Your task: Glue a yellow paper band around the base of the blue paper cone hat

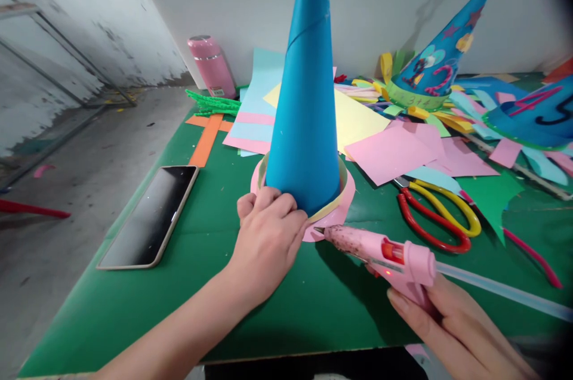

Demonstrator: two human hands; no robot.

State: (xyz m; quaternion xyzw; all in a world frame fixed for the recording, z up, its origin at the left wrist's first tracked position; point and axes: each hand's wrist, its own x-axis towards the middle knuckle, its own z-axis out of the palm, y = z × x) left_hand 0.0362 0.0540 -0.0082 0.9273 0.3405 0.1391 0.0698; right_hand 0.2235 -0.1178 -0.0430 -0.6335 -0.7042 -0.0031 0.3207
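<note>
My left hand (268, 234) pinched the blue cone's (307, 99) base inside the pink ring (344, 201); my right hand (441, 314) gripped the glue gun (385, 252), nozzle at the ring's five o'clock. Gluing looked unfinished; the cone was undecorated.

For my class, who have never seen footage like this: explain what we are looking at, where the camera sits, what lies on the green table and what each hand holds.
There is one picture, taken by a camera worn on a person's head, looking forward and down at their own two bare hands. No machine is involved.

The left hand presses on the base of a tall blue paper cone, which stands upright inside a pink paper ring. The right hand grips a pink glue gun, its nozzle at the ring's edge.

On the green table lie a phone, scissors, loose coloured paper sheets, a pink bottle and a decorated cone hat.
</note>
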